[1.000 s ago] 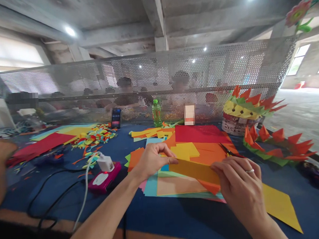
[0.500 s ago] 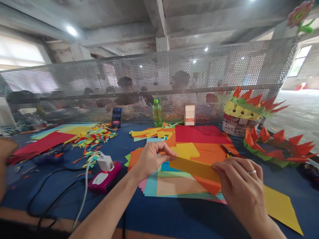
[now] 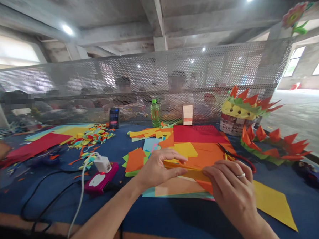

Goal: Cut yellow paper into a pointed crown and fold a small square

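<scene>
Orange-yellow paper, folded into a long strip (image 3: 190, 171), is sitting just below the centre of the head view, and you are pinching it at both ends above the loose stack of coloured sheets (image 3: 179, 186) on the blue table (image 3: 164, 219). Your left hand (image 3: 158, 169) is closing thumb and fingers on the strip's left end; your right hand (image 3: 230, 190), ring showing, is gripping the right end with curled fingers, hiding that corner.

Because you are holding the strip in the air rather than pressing it flat, the layers are likely to slide against each other, and any crease could run crooked. Pulling the ends apart too hard could tear the thin paper at the fold. The sheets beneath are lying loose, so a dragging wrist could scatter them toward the table's near edge. Red-handled scissors (image 3: 239, 158) are lying right of centre, just beyond your right hand, where a sweep could knock them.
</scene>
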`<state>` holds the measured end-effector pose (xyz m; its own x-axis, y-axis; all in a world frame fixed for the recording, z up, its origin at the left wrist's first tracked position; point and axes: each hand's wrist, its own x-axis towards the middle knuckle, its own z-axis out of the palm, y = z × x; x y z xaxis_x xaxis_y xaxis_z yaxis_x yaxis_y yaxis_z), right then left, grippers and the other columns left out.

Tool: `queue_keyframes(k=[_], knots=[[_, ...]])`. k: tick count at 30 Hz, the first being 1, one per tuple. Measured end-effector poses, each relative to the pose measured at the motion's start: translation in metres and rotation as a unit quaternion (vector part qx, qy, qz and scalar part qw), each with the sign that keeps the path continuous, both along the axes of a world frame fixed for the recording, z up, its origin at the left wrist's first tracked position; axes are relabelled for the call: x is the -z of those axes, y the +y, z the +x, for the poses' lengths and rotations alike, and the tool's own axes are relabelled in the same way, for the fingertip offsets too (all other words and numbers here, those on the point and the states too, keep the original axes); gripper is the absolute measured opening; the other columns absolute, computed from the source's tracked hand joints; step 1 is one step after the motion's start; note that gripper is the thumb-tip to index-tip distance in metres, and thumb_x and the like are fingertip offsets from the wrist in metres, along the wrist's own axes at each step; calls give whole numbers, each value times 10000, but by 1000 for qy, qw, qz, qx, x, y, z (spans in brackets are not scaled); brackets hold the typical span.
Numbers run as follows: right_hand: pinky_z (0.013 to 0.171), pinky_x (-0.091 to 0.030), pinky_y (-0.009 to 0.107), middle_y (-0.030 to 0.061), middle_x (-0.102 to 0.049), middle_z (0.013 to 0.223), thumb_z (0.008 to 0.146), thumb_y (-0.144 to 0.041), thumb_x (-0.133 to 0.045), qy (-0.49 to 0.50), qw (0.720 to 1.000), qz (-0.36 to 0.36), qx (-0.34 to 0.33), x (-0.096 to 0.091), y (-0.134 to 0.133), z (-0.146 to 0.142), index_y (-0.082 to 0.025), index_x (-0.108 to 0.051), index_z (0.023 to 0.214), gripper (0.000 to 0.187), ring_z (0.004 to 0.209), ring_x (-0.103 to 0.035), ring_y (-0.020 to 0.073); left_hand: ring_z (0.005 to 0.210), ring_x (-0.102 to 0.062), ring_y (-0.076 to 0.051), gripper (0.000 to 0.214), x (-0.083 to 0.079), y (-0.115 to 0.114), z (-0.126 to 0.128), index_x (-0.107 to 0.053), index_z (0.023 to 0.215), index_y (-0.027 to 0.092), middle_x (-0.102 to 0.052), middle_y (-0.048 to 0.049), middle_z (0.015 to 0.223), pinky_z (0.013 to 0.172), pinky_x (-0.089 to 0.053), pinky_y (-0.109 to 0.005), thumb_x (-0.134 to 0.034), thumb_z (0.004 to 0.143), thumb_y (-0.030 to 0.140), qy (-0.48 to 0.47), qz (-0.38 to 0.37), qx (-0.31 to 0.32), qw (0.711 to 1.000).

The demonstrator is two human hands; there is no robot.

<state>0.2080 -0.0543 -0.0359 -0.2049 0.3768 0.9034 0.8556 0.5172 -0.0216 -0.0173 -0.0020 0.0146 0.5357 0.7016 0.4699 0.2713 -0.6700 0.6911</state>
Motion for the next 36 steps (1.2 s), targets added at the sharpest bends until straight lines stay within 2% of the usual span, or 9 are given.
queue_keyframes(k=[6, 12, 21, 27, 32, 36], knots=[[905, -372, 395, 3, -721, 829, 895, -93, -589, -21, 1000, 3, 2, 1, -2, -2, -225, -668, 908, 155, 885, -631, 198, 799, -651, -149, 100, 9, 1, 6, -773, 872, 210, -744, -35, 837, 784, -474, -275, -729, 824, 285, -2, 9, 14, 1000], [902, -371, 392, 0, -715, 812, 886, -91, -599, -26, 1000, -3, -2, -1, -2, -2, -232, -666, 908, 158, 882, -622, 196, 768, -651, -159, 137, 13, 2, 6, -768, 807, 193, -733, -51, 779, 777, -492, -293, -690, 856, 294, -20, 18, 21, 999], [899, -347, 386, -2, -699, 778, 909, -138, -592, -8, 1000, -22, -12, -9, -2, -11, -223, -650, 866, 112, 836, -611, 180, 742, -671, -170, 152, 10, -1, 9, -765, 785, 177, -734, -59, 743, 766, -495, -306, -660, 874, 241, -8, 55, 21, 998], [885, -340, 358, 5, -704, 814, 937, -180, -568, -7, 996, -52, -68, -10, -2, -20, -210, -645, 890, 95, 816, -597, 166, 728, -668, -175, 182, 13, -9, 16, -758, 780, 190, -729, -55, 733, 794, -475, -342, -636, 895, 261, 8, 110, 23, 994], [892, -328, 348, -9, -697, 768, 930, -132, -552, 8, 996, -57, -65, -11, -2, -20, -225, -649, 846, 159, 817, -589, 158, 764, -673, -180, 151, 17, -9, 15, -763, 830, 203, -737, -52, 771, 822, -466, -355, -647, 891, 276, 6, 113, 22, 993], [921, -319, 358, -20, -708, 772, 920, -151, -582, 16, 997, -50, -62, -12, -2, -15, -239, -667, 847, 142, 839, -600, 160, 759, -671, -181, 150, 12, -9, 13, -766, 806, 210, -736, -46, 757, 823, -469, -360, -657, 883, 279, 8, 112, 17, 994]])
